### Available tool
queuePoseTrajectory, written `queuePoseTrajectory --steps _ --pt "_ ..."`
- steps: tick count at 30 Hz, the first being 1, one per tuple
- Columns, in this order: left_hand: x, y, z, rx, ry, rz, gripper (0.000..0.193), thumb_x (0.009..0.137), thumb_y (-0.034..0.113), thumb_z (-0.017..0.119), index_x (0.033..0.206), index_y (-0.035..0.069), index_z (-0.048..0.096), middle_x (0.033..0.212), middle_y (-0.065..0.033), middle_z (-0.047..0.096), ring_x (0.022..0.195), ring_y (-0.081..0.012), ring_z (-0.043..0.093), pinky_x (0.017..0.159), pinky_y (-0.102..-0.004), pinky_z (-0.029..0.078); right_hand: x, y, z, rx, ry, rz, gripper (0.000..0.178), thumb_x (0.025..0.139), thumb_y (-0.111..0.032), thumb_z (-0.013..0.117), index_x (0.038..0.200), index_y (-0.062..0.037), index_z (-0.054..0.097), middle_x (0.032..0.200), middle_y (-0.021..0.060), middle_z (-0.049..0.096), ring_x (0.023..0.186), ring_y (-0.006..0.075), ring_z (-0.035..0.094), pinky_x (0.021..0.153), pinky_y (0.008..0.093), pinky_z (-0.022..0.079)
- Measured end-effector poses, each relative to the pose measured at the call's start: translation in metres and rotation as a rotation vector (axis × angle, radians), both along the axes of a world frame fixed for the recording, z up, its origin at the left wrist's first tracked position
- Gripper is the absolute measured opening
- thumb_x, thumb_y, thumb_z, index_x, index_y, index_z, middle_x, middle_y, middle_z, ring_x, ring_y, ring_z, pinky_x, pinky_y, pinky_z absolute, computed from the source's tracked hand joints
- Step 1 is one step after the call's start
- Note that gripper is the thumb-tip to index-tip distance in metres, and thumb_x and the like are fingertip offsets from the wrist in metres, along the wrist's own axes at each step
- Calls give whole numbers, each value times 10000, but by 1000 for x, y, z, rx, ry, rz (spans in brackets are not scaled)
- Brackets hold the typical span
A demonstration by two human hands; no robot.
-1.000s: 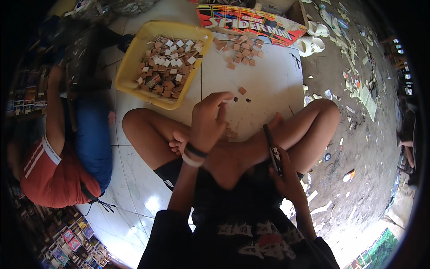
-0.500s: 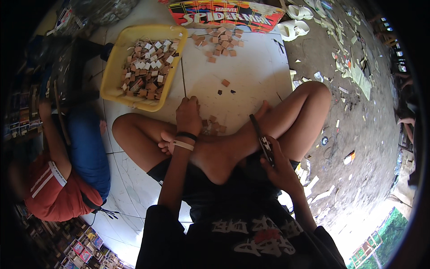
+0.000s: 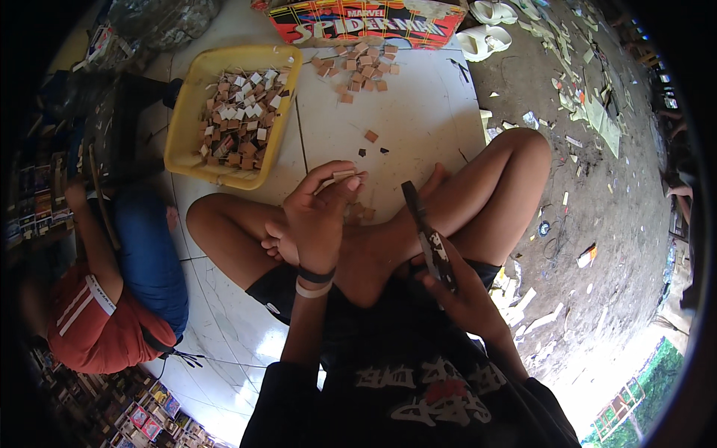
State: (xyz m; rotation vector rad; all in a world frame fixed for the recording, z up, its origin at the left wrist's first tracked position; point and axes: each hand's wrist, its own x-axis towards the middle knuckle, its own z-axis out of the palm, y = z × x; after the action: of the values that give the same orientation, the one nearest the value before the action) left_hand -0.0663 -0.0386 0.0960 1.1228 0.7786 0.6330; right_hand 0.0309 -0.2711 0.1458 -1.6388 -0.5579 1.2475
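L hand (image 3: pixel 317 213) up w/ pale piece (image 3: pixel 344 175)!

Yellow tub (image 3: pixel 187 112) of squares on floor, L. Now L hand, knuckles-up ½ sec ago, has turned over: grip pinched nearly closed on the piece, out past the foot (image 3: pixel 362 276). Loose squares (image 3: pixel 366 63) beyond. R hand (image 3: pixel 463 295) grip wrapped round dark tool (image 3: pixel 430 243), tip swung nearer; so piece & tool both in hand, near but apart.
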Motion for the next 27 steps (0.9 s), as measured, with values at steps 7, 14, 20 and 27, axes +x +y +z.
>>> queuePoseTrajectory --steps 7,14,20,27 --pt "6 -28 12 282 31 72 254 900 -99 766 1142 -39 723 1082 -113 767 1004 -170 751 893 -267 608 -9 15 21 7 1 69 657 1064 -108 605 1629 1 288 1252 150 638 1123 209 648 1025 362 519" --pt "5 -37 14 202 -75 145 243 909 -151 723 1130 -55 692 1152 -123 721 1027 -176 734 917 -286 634 -14 22 23 70 15 54 646 1065 -80 592 1625 17 286 1259 147 636 1108 208 656 1018 359 525" --pt "2 -37 14 263 -79 157 245 908 -155 723 1128 -54 690 1160 -124 716 1032 -176 731 918 -287 638 -18 27 26 56 -6 51 639 1063 -74 594 1619 22 295 1244 145 644 1105 207 658 1010 357 526" --pt "-1 -39 12 234 -74 184 248 900 -152 736 1124 -45 719 1125 -112 736 1000 -162 736 899 -273 634 -20 29 24 79 -136 70 662 1040 -34 613 1618 28 294 1141 128 650 1034 186 649 945 334 516"
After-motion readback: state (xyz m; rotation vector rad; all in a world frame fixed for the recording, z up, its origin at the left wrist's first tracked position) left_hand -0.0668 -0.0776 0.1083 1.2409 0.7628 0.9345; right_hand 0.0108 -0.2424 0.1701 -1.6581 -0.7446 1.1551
